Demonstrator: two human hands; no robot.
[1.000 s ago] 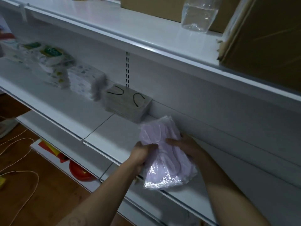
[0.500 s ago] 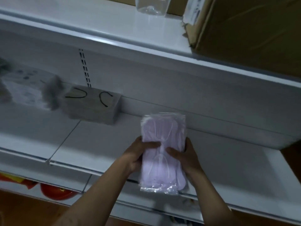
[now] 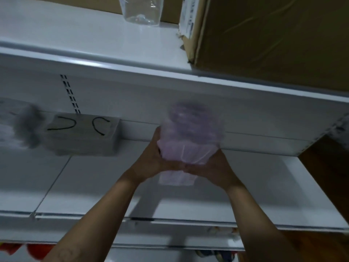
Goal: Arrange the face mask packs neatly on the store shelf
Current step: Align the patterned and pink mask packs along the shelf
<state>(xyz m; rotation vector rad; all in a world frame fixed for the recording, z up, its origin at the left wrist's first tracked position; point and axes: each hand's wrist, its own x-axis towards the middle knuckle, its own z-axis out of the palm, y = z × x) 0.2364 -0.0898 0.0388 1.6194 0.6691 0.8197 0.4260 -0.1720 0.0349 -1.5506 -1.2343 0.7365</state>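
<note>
Presently, three mask packs are counted on or over the middle shelf (image 3: 264,186). One pink pack (image 3: 190,142) is in the hands. One grey pack (image 3: 83,135), marked with two black loops, lies flat at the shelf's back edge, under the slotted upright (image 3: 69,93). One pale pack (image 3: 9,127) sits at the left edge of view, too blurred to detail.

Two hands are in view, both bare-armed and reaching forward from below. The left hand (image 3: 153,157) grips the pink pack's left side, fingers wrapped round it. The right hand (image 3: 213,167) grips its lower right side. The heels of the two hands nearly meet beneath the pack, so it is clasped between them.

The pink pack is held tilted up on end near the back edge of the shelf, right of the grey pack and clear of it. Its top is motion-blurred, and its clear wrapper tail hangs below the hands. Whether it touches the shelf cannot be told.

The upper shelf (image 3: 75,35) carries one clear bottle (image 3: 141,10) and one cardboard box (image 3: 273,35) at its right end, overhanging the front edge.
</note>
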